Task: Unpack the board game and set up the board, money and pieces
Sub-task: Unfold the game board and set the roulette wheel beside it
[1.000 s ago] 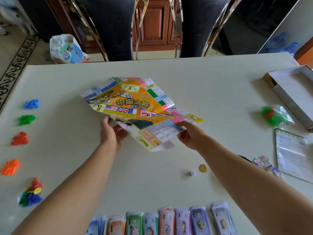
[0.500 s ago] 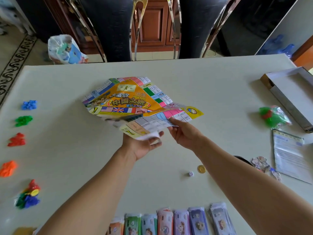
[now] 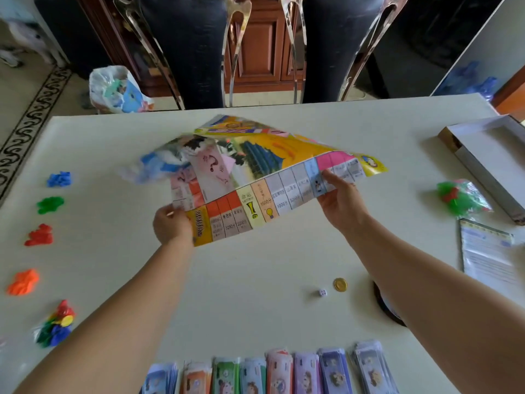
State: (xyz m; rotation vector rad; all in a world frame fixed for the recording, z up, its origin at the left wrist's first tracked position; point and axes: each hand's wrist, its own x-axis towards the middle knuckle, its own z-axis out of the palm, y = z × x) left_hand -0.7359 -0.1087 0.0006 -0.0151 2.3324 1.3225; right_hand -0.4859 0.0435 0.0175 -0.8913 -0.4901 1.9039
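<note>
Our left hand (image 3: pixel 172 224) and right hand (image 3: pixel 339 196) each pinch the near edge of the glossy paper board (image 3: pixel 255 177), half-unfolded above the matte pale table (image 3: pixel 255 280). Flat money stacks (image 3: pixel 279 371) line the near edge; round gold coin (image 3: pixel 340 284), tiny cube die (image 3: pixel 322 292).

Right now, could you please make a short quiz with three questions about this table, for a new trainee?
1. True or false: the paper board lies flat on the table.
2. Which colour is the pile nearest the far edge on the person's left: A red, B blue, C orange?
3. What small yellow thing lies beside the die?

Key: 1 false, the left hand and right hand hold it up, half unfolded. 2 B. 3 A gold coin.
</note>
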